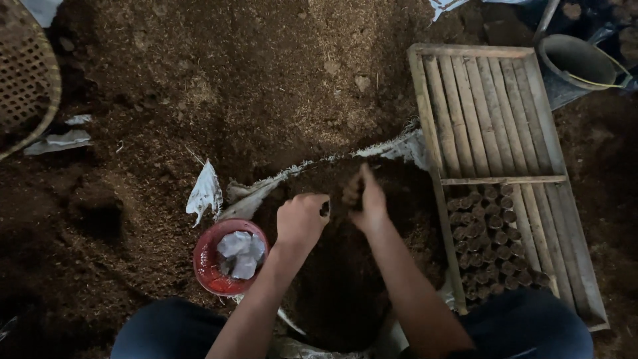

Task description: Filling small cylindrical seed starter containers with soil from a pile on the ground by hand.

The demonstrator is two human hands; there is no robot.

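- A small dark tube point(325, 209), seemingly a little soil pot, sits just below the middle of the frame, clenched in the left hand point(302, 219), whose fist is curled around it.
- The right hand point(367, 199) is just beside it, fingers pinched around a clump of soil point(352, 193) held above the tube.
- Both hands hover over an open sack point(266, 193) filled with dark soil, its pale rim folded back at centre frame.
- To the lower left of the hands stands a red bowl point(211, 269) with crumpled pale plastic inside.
- On the right lies a wooden tray point(478, 113) with a slatted floor; its lower part holds rows of filled soil pots point(492, 233) packed tight together.
- A grey bucket point(578, 60) stands in the upper right corner.
- A woven basket point(26, 80) shows at the upper left edge.
- Loose brown earth point(232, 80) covers the ground all around, with scraps of white plastic point(205, 191) lying on it.
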